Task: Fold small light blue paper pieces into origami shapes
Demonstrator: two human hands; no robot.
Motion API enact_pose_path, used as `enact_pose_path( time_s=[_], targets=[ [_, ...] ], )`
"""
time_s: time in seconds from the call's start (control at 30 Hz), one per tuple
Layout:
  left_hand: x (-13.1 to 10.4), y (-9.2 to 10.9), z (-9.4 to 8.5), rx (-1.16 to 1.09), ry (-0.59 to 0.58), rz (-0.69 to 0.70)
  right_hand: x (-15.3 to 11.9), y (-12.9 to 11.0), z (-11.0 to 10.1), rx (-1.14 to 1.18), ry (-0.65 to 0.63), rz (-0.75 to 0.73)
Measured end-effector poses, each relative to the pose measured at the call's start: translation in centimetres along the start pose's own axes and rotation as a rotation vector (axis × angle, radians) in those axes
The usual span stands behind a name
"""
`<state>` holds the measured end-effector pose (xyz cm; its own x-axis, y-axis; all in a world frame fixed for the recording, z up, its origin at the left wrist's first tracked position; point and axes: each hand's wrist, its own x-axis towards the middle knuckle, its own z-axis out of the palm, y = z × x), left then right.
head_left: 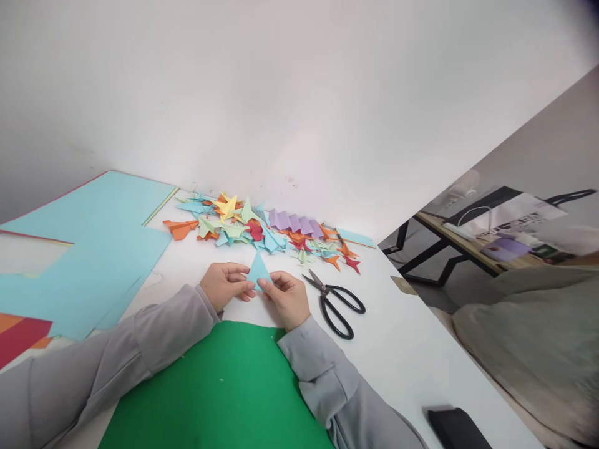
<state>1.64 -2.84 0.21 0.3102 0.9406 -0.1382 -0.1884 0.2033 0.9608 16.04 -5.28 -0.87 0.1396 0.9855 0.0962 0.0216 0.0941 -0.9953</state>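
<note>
A small light blue piece of folded paper (259,272), pointed at the top, is held upright between my two hands. My left hand (227,284) pinches its left edge between thumb and fingers. On the other side, my right hand (286,296) grips the lower right corner, its thumb lying on the front face. Both hands are just above the white table, past the far edge of a green sheet (210,393). Black-handled scissors (333,298) lie to the right of my right hand, blades slightly apart.
Behind my hands is a heap of small folded paper planes (228,207) with a pleated purple strip (294,222). Large light blue sheets (107,249) cover the left side, with red paper (23,340) nearer me. A black object (458,429) lies at the front right. The wall (281,112) rises behind.
</note>
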Motion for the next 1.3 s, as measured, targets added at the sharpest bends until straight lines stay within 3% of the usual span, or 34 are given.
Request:
enact_pose_path(
  time_s=[0.67, 1.07, 1.3],
  targets=[
    [-0.05, 0.17, 0.22, 0.052, 0.017, 0.01, 0.09, 0.3, -0.1, 0.007, 0.002, -0.01],
    [-0.14, 0.35, 0.01, 0.004, -0.041, -0.016, 0.24, 0.44, -0.3, 0.042, 0.02, -0.008],
    [-0.03, 0.49, -0.11, 0.016, 0.005, 0.024, 0.22, 0.34, -0.3, 0.066, 0.035, 0.002]
  ],
)
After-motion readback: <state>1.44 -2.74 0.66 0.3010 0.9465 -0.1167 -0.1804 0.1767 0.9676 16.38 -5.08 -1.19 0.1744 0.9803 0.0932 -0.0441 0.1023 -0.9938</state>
